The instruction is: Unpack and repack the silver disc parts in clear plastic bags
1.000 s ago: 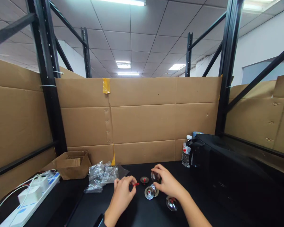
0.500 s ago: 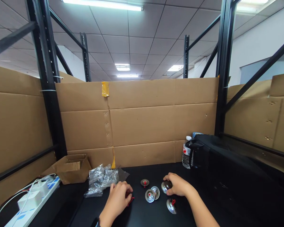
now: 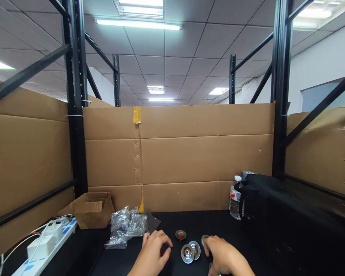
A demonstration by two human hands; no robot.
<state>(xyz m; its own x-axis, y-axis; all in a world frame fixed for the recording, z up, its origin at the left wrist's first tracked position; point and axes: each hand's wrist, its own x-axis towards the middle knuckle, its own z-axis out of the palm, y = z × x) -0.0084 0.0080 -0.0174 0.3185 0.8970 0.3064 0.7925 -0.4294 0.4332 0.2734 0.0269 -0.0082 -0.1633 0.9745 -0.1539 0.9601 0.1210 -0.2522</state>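
Note:
My left hand (image 3: 153, 253) is over the black table beside the clear plastic bags, fingers curved with a gap to the thumb; nothing shows in it. My right hand (image 3: 225, 255) reaches down at the right, its index finger and thumb apart. Only a sliver of metal, likely a finger cymbal, shows beneath it. Another small finger cymbal (image 3: 204, 239) lies just behind its fingers, partly hidden. Between my hands, a cymbal (image 3: 187, 254) overlaps a second cymbal (image 3: 195, 249). Farther back sits a cymbal (image 3: 180, 235) with a red cord.
Crumpled clear plastic bags (image 3: 128, 226) and an opened cardboard box (image 3: 93, 211) lie at left, near a power strip (image 3: 46, 253). A water bottle (image 3: 235, 201) and a black bag (image 3: 287, 226) stand at right. A cardboard wall (image 3: 178, 157) closes the back.
My right hand has left the farther cymbal and moved nearer, covering the one with the red cord. The red cord by my left fingers no longer shows. The view has tilted upward.

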